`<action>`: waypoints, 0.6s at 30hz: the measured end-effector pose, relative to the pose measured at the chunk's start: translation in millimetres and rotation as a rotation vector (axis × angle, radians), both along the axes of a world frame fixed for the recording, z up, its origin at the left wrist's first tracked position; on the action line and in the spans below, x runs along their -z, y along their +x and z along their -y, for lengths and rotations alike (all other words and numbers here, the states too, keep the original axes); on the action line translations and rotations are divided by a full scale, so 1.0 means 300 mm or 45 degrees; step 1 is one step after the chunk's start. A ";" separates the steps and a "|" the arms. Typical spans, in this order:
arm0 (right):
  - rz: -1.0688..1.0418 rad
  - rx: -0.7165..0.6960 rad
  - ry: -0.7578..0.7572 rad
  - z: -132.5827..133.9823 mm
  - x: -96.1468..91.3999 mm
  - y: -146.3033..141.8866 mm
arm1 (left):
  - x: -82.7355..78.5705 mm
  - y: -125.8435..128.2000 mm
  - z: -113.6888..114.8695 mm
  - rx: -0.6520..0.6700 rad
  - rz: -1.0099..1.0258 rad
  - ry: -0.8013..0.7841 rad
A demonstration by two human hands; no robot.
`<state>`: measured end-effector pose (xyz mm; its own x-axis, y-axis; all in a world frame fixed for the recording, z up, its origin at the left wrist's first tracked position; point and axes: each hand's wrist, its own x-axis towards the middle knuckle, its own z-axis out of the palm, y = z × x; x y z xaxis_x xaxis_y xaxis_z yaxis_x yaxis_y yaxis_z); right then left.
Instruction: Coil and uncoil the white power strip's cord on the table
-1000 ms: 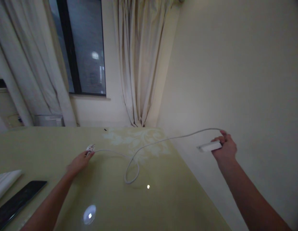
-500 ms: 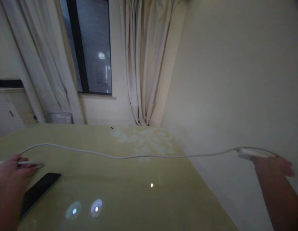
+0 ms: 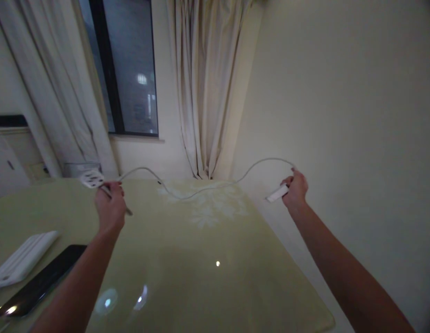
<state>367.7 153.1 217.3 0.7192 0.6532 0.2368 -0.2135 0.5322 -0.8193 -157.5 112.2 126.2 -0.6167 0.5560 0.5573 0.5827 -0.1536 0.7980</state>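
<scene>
My left hand (image 3: 110, 209) is closed round the plug end (image 3: 92, 178) of a white power cable (image 3: 187, 190), holding it above the far left of the pale yellow-green table (image 3: 208, 277). My right hand (image 3: 296, 188) is closed on the white power strip (image 3: 278, 193) at the cable's other end, held in the air past the table's right edge, close to the wall. The cable sags in a shallow curve between both hands over the table's white floral print (image 3: 206, 206).
A dark flat phone or tablet (image 3: 41, 282) and a white ribbed object (image 3: 22, 259) lie at the table's near left. Cream curtains (image 3: 204, 92) and a dark window (image 3: 130, 69) stand behind the table. A plain wall (image 3: 357, 115) runs along the right.
Both hands have come forward and inward from wide apart. The cable, stretched nearly straight half a second ago, now sags. One second ago it lay looped on the table with the left hand at the plug.
</scene>
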 end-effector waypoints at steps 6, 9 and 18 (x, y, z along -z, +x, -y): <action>-0.124 -0.278 -0.277 0.233 0.388 -0.178 | 0.276 0.151 0.156 0.039 -0.190 -0.320; -0.192 -0.281 -0.291 0.337 0.528 -0.241 | 0.373 0.189 0.212 -0.046 -0.491 -0.240; -0.236 -0.661 -0.362 0.429 0.697 -0.477 | 0.549 0.257 0.386 0.344 -1.183 -0.188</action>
